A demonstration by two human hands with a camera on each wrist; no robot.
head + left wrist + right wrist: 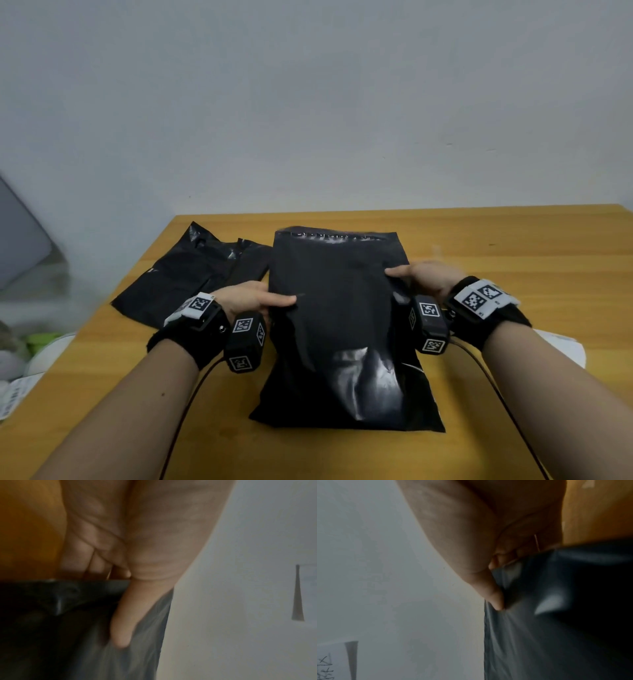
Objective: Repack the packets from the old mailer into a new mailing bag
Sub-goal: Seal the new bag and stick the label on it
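A black mailing bag (pixel 339 308) stands tilted up in the middle of the wooden table (pixel 513 246), its bulging lower end resting on the wood. My left hand (pixel 255 298) pinches its left edge, thumb on the front and fingers behind. My right hand (pixel 423 275) pinches the right edge the same way. In the left wrist view the thumb (pixel 130 615) presses on the black film (pixel 60 635). The right wrist view shows the thumb (pixel 491 592) on the film (pixel 556 628). A flat, crumpled black mailer (pixel 191 277) lies to the left. No packets are visible.
White papers (pixel 561 346) lie at the table's right edge under my right forearm. Off the left edge are printed paper (pixel 13 394) and green and white things (pixel 41 346). A grey wall rises behind the table.
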